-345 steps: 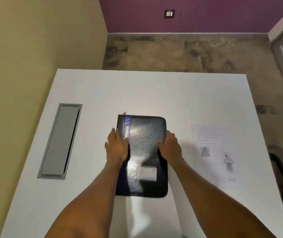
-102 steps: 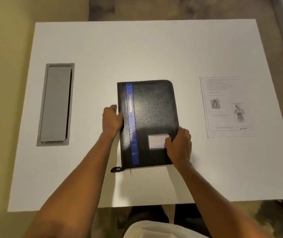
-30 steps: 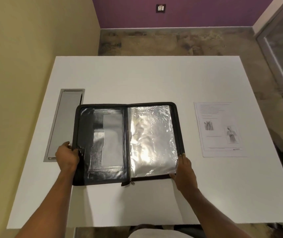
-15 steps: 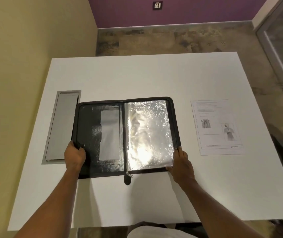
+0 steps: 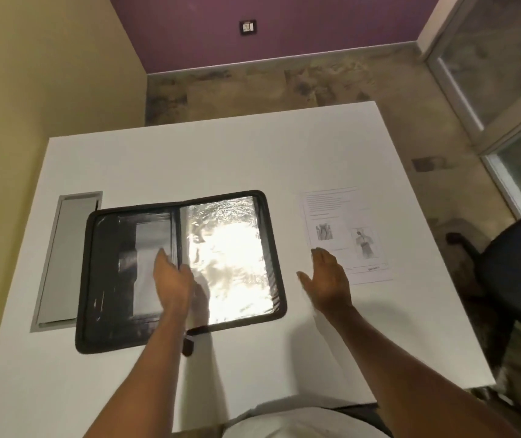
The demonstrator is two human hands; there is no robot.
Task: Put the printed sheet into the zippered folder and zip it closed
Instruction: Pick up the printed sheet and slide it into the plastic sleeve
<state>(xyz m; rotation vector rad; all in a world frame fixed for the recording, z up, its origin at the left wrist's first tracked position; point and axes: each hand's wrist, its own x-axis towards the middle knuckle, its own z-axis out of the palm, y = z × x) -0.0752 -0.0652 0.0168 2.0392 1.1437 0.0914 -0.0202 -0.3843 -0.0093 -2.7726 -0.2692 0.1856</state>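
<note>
a printed sheet (image 5: 346,235) of white paper lies flat on the right part of a white table (image 5: 189,159), with lines of small text at its far end and two small grey drawings lower down; the words are too small to read. the right hand (image 5: 327,282) hangs just over the table at the sheet's near left corner, fingers loosely spread and holding nothing; whether the fingertips touch the paper cannot be told. to the left of the sheet, with a strip of bare table between them, a black zippered folder (image 5: 177,270) lies wide open and flat. its right half holds a clear plastic sleeve (image 5: 230,257) that shines brightly with reflected light, and its left half shows dark inner pockets (image 5: 110,273) with a pale rectangular panel. the left hand (image 5: 172,279) is over the middle fold of the folder, open with fingers extended and gripping nothing; it is slightly blurred, so contact with the folder cannot be judged. a dark zipper pull (image 5: 188,344) trails off the near edge of the folder by the left forearm. further left, a grey rectangular cable hatch (image 5: 63,248) is set into the tabletop, partly covered by the folder's left edge. beyond the table are a mottled stone floor, a yellow wall on the left, a purple far wall with a small wall plate (image 5: 248,26), and a black office chair (image 5: 512,263) to the right.
</note>
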